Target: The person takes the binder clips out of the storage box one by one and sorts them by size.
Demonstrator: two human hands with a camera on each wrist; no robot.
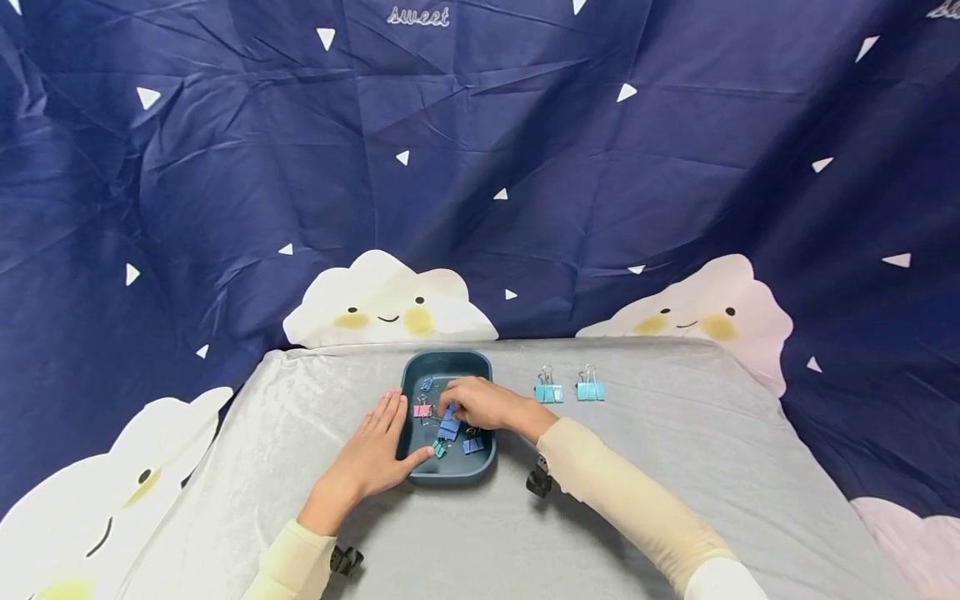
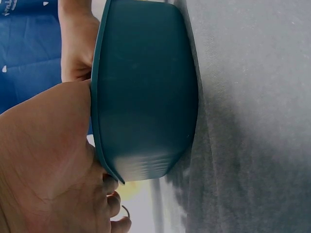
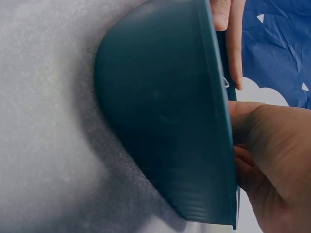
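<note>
Two teal clips (image 1: 568, 390) sit right of the tray (image 1: 447, 364). Your left hand (image 1: 372, 454) lies flat against its left rim, steadying it, while your right hand (image 1: 480, 404), inside, pinches a blue clip (image 1: 449, 425).

Right hand (image 1: 483, 406) fingertips hidden among clips, grip on blue clip (image 1: 449, 425) unclear

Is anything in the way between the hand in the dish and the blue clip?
No. The right hand is already in the teal dish, fingers on the blue clip. The left hand only rests against the dish's outer side.
</note>
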